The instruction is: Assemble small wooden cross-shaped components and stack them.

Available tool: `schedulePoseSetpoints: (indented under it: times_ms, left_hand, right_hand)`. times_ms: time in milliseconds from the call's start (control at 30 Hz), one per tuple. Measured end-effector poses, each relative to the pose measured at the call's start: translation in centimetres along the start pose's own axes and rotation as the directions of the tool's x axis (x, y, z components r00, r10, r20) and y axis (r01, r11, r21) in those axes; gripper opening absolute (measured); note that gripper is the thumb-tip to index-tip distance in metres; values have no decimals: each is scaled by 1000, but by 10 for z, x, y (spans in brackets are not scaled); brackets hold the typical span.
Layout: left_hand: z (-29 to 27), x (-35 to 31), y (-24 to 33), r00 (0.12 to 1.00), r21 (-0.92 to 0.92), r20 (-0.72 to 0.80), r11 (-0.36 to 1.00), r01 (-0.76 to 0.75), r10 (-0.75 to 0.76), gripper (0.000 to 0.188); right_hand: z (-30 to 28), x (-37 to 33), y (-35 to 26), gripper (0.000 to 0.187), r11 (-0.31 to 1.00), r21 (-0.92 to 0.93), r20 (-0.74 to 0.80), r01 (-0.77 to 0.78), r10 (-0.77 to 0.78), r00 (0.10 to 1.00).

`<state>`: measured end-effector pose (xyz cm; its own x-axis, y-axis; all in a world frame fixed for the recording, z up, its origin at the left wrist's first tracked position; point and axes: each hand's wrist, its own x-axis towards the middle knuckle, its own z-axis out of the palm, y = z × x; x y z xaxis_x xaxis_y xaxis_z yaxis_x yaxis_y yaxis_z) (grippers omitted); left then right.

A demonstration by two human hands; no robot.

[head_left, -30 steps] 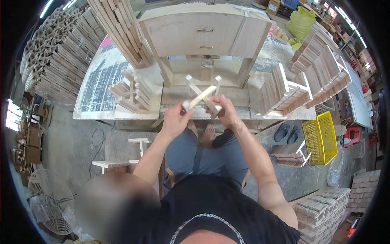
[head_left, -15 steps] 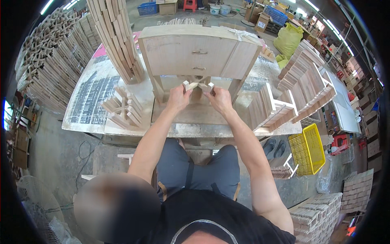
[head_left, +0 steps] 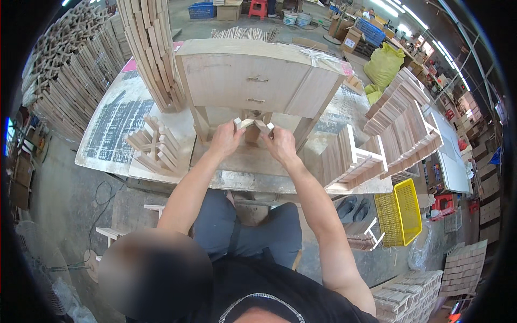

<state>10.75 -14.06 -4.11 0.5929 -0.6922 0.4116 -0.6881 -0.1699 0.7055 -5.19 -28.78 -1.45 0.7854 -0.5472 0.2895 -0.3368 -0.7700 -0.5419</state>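
Observation:
At the middle of the bench I hold joined light wooden strips (head_left: 245,123) in front of a boxy wooden housing (head_left: 215,81). My left hand (head_left: 224,140) is closed with thumb and fingers around the left strip end. The other strip end is pinched in my right hand (head_left: 281,144). Both strips slant inward and meet near the opening under the housing's front panel. What lies inside that opening is mostly hidden. Two small metal handle-like pieces sit on the panel.
Crossed wooden pieces (head_left: 156,144) stand on the bench left of my arm, beside a tall strip stack (head_left: 151,54). To the right are stacked wooden frames (head_left: 344,159). A yellow basket (head_left: 398,212) and dark slippers (head_left: 354,207) are on the floor.
The whole view has shifted, so the bench and housing sit lower and slightly left. Both hands keep their grip on the strips, whose angle appears slightly changed.

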Motion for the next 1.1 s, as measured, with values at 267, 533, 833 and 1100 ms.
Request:
schedulePoseSetpoints:
  times_ms: [267,533,833,1100]
  left_hand:
    - [-14,-13,16,989,-80,15,986,149,-149,26]
    - [-111,-125,47,883,-455,353,768,450,-309,23]
    - [-206,-190,36,845,-783,39,509,357,-533,33]
    - [-179,-182,-84,712,91,-587,843,530,-385,117]
  right_hand:
    - [-3,-2,-5,39,998,-16,-3,58,-58,998]
    - [-102,-113,-60,46,862,426,291,275,-418,861]
    - [-64,-89,-137,35,594,139,-102,793,-788,608]
    - [-1,21,-222,16,647,615,-81,450,-517,852]
